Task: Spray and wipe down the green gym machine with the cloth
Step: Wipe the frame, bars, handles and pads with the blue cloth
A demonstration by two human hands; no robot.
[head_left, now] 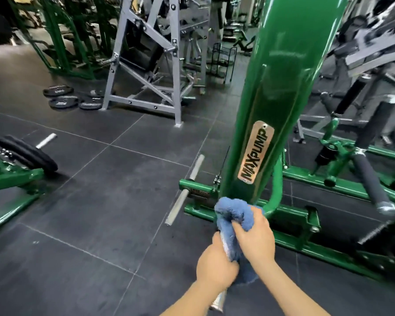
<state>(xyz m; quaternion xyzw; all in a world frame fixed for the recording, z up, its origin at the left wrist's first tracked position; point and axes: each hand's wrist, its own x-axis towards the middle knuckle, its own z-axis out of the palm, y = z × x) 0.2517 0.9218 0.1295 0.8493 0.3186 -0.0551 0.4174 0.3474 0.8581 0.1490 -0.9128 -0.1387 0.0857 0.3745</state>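
The green gym machine (281, 87) rises as a thick glossy upright with a MAXPUMP plate, standing on a green base frame. A blue cloth (234, 213) is bunched at the foot of the upright. My right hand (254, 238) pinches the cloth from the right. My left hand (216, 267) grips a silver bar (219, 299) that runs up from below and disappears under the cloth. No spray bottle is in view.
Silver weight pegs (185, 192) stick out left from the machine's base. A grey steel rack (151, 60) stands behind, with black weight plates (64, 96) on the floor beside it. Another green machine with a loaded plate (27, 156) sits at left. The floor is dark rubber tiles.
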